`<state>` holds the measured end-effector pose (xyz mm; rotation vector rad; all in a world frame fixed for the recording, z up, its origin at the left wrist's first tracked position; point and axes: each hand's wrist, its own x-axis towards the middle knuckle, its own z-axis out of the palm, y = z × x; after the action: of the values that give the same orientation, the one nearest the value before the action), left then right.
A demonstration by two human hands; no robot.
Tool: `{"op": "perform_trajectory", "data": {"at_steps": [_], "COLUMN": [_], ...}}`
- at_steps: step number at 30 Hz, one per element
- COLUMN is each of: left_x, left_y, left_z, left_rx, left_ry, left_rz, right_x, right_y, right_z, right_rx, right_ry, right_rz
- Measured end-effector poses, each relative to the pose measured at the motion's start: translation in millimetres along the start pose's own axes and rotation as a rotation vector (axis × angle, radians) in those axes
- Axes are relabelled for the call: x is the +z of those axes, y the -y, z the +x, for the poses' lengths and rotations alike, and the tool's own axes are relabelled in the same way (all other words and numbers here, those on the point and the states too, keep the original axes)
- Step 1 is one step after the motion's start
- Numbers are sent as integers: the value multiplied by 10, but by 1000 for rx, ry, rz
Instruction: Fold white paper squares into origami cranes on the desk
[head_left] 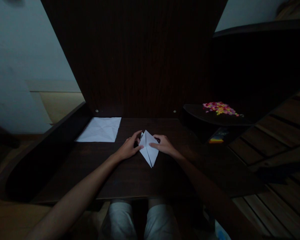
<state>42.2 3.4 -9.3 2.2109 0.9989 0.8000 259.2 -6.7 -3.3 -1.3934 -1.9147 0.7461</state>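
A folded white sheet of paper (151, 155), shaped like a kite with a seam down its middle, is held just above the dark desk. My left hand (129, 146) grips its left edge, thumb on the front face and fingers behind. On the right side, my right hand (163, 145) pinches the paper with the thumb pressed near the seam. The fingertips behind the paper are partly hidden. Its lower point faces me, and a second tip shows beside the upper left edge.
A creased white paper stack (100, 130) lies at the desk's back left. Colourful small pieces (221, 108) are heaped on a raised shelf (197, 111) at the right, above a yellow-edged item (216, 140). A low side panel (42, 150) borders the left.
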Motion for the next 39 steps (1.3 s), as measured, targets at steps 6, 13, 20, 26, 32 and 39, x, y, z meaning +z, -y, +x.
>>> {"op": "perform_trajectory", "data": {"at_steps": [6,13,20,26,32,39], "left_x": [12,39,-6,-10,-34,10], "left_y": [-14,25,-30,-25,-31,-44], "left_z": [-6,-10,-18,-19,-14,-32], "left_rx": [28,97,213,194,179,188], "left_ry": [5,-71,-2,-33,-86,38], "left_rz": [-76,-105,107,126,134,194], "right_x": [1,24,21,9,-4,48], "right_y": [-11,-47,-44,-46,-48,-109], "right_z": [6,17,23,14,6,14], "right_rx": [-36,20,6,23,-18,-88], "right_ry": [-22,-35,-83,-108,-120,-101], "right_rz": [-64,41,109,105,-27,-92]}}
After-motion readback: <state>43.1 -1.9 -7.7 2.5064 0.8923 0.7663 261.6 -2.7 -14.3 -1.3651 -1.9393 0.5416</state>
